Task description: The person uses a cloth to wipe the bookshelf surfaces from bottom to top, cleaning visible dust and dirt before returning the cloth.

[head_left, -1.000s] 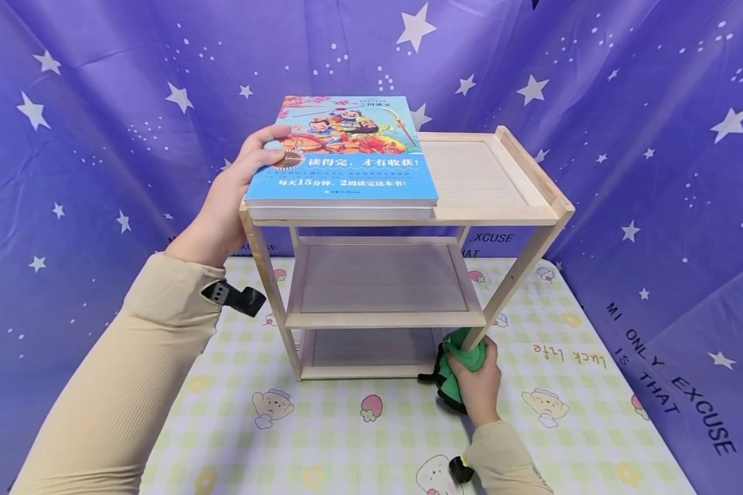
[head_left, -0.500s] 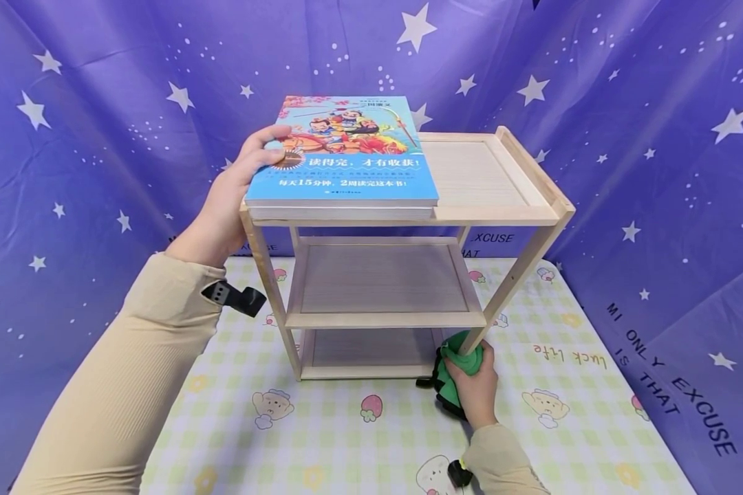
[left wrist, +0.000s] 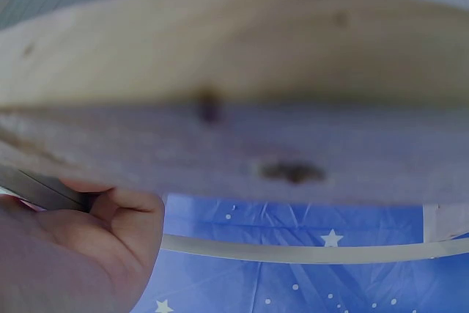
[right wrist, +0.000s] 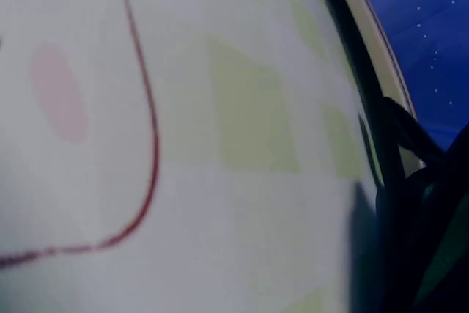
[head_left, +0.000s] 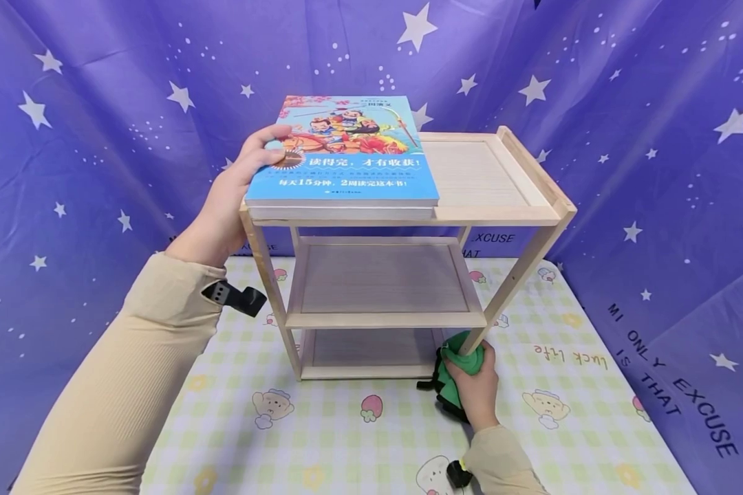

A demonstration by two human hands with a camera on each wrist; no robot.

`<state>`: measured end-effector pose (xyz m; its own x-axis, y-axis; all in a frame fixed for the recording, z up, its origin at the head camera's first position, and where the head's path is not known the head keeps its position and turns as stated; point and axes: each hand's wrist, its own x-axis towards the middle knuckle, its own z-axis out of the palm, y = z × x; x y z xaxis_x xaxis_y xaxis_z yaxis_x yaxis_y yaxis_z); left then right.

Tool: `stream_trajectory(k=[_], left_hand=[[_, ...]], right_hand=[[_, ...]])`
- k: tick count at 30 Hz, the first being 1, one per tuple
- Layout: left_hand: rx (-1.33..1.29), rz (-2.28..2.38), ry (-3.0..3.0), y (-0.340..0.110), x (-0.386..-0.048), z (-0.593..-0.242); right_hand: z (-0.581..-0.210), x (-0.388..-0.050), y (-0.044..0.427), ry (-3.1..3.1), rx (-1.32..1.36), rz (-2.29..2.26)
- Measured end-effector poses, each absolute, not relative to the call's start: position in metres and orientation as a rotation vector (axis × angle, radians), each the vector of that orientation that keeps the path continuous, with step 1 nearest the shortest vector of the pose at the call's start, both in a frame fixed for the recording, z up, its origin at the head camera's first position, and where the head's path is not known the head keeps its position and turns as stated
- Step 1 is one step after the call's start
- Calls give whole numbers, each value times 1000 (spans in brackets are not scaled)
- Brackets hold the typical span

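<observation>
In the head view, my left hand [head_left: 235, 182] grips the left end of the top board of a three-tier wooden shelf [head_left: 384, 320], with fingertips at the edge of the books. A blue picture-covered book [head_left: 353, 172] lies on top of another there. The left wrist view shows a blurred wooden bar [left wrist: 234, 56] across the hand [left wrist: 110, 247]. Low at the front right leg, my right hand [head_left: 479, 388] holds a green cloth [head_left: 455, 378] with black edging wrapped around that leg. Part of the cloth's dark edging [right wrist: 418, 232] shows in the right wrist view.
The shelf stands on a checked tablecloth [head_left: 322, 440] printed with bears and strawberries. A purple star-patterned curtain [head_left: 161, 55] hangs behind and on both sides. Beside the books, the bare right part of the top board [head_left: 470, 172] shows.
My right hand and the green cloth have slid slightly down the leg. The left hand, books and shelf stay where they were.
</observation>
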<state>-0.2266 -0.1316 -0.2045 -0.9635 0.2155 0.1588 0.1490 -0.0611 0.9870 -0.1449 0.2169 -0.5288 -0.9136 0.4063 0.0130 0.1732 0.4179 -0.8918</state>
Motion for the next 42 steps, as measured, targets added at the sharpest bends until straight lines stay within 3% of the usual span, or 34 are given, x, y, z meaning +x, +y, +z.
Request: stream_trajectory(k=[17, 42], left_hand=[[423, 2223, 2110, -130, -227, -205], [434, 2223, 2101, -132, -228, -206]], right_hand=[[-512, -141, 217, -2358, -537, 1562], [-440, -146, 215, -2095, -420, 1533]])
